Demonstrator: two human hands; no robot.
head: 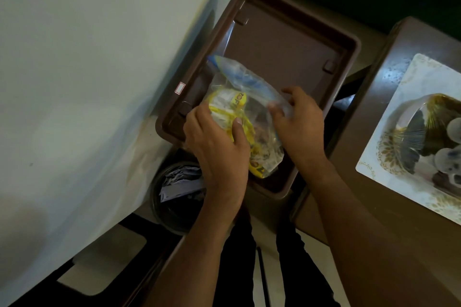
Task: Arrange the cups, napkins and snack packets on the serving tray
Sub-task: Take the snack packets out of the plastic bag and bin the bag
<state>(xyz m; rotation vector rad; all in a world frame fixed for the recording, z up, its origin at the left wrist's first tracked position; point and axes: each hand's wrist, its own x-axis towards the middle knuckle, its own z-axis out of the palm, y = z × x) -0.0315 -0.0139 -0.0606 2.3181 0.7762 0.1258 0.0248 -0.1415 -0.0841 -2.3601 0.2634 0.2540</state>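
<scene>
Holding a clear plastic bag [245,117] over the near end of the brown serving tray [294,40] — that's both hands busy at once. The bag is a see-through zip type with a blue strip along its top edge, crinkled, and stuffed with yellow snack packets [225,107] carrying dark lettering I can't fully read. Left hand [217,147] has its grip wrapped round the lower left side of the bag, thumb pressed across the yellow packets. Right hand [299,119] pinches the bag's upper right edge near the blue strip, fingers curled onto the plastic.

The tray itself is a deep rectangular plastic one with raised walls and small moulded tabs inside, sitting at an angle; its far half is bare brown plastic. A little red-bordered white sticker [180,88] sits on the left rim.

To the left there's a big white sheet-like surface [87,70], slightly stained near the tray. Below the tray a dark round bin [174,197] holds crumpled paper. On the right, a brown bench [374,112] carries a white patterned placemat [409,77] with a gold-and-dark decorative dish [419,137] on it — contents too blurry to name. Lighting is dim.
</scene>
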